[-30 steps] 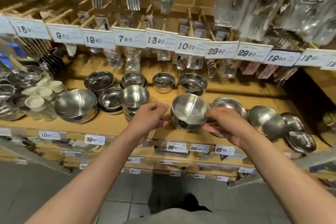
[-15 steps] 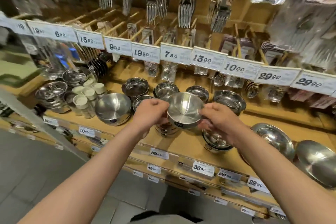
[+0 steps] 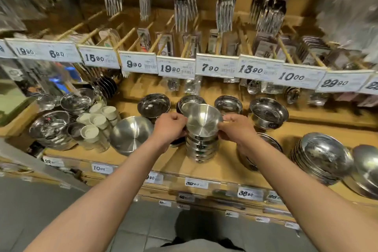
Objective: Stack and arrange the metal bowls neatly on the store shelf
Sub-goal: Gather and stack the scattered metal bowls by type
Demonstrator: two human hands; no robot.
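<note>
A small shiny metal bowl (image 3: 202,121) sits on top of a stack of like bowls (image 3: 201,149) at the middle of the wooden shelf (image 3: 227,161). My left hand (image 3: 169,129) grips its left rim and my right hand (image 3: 235,128) grips its right rim, fingers curled. More single metal bowls stand behind: one (image 3: 153,105) at back left, one (image 3: 228,104) at back centre, one (image 3: 268,113) at back right. A wide bowl (image 3: 131,135) lies left of my left hand.
White cups (image 3: 96,122) and more steel bowls (image 3: 51,127) crowd the shelf's left end. Stacked wide bowls (image 3: 323,153) fill the right end. Price tags (image 3: 216,67) line the rail above, with hanging forks (image 3: 182,12) higher up. Grey floor tiles lie below.
Both hands carried the bowl leftward from the shelf's right part and lowered it onto the stack. The view shifted left with them.
</note>
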